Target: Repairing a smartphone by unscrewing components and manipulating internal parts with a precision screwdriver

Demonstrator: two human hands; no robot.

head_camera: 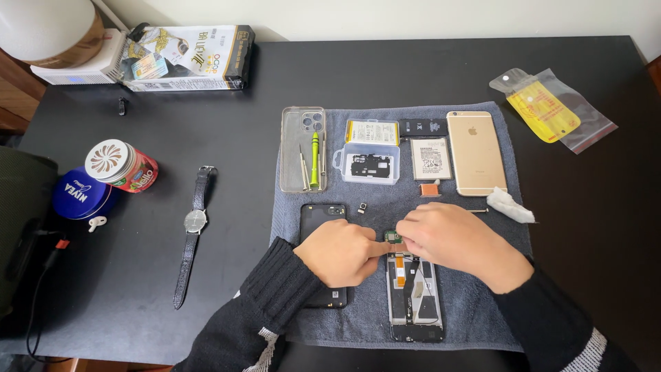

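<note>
Small green board (393, 237) pinched between both hands' fingertips, at the top end of the opened phone (413, 297).

Board mostly hidden by fingers, only a green corner shows; detail too small to read. Left hand (341, 251) curled, fingertips closed on it; right hand (451, 241) pinches from the other side. Phone frame shows orange flex, bare metal, just below the fingertips. Black back cover (322, 220) partly under left hand. Grey towel (475, 303) beneath.

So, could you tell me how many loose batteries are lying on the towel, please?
3: a yellow-edged battery above the clear parts box, a black battery beside it, and a white battery left of the gold phone. Hands may hide others.
</note>
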